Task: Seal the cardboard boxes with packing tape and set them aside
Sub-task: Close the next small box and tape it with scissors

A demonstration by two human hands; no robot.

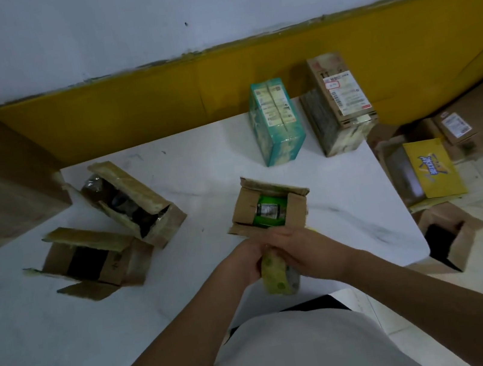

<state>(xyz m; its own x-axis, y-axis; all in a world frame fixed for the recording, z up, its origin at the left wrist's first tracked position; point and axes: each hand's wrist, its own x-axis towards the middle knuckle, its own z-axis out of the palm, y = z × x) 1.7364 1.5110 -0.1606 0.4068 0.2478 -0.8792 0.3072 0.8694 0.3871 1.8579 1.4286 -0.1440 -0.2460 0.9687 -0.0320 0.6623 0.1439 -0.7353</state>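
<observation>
The step in hand looks like freeing the tape's end before closing the nearest box. Two boxes wait unsealed on the left of the white table (53, 339), a flat open box (88, 264) and a long open box (132, 200). They are best left alone until the one in front is done.

The roll of packing tape (276, 278) is held low over the near edge of the table, just short of the small open box (246, 204), whose flaps stand apart over a green item (269, 210). To do this well, the person should peel a clean, untwisted length and fold the flaps flat and meeting. The strip should then go along the seam and run down over both ends. The box is light and will probably slide, so one hand ought to steady it. The teal box (276, 123) and the labelled brown box (341, 103) stand at the far right, closed, and this box likely goes there next.

Both forearms reach forward and converge. The left hand (245, 264) grips the roll from the left, fingers curled round it. The right hand (308, 253) wraps over the top from the right, its fingers lying across to meet the left. Whether they pinch the loose end cannot be told.
</observation>
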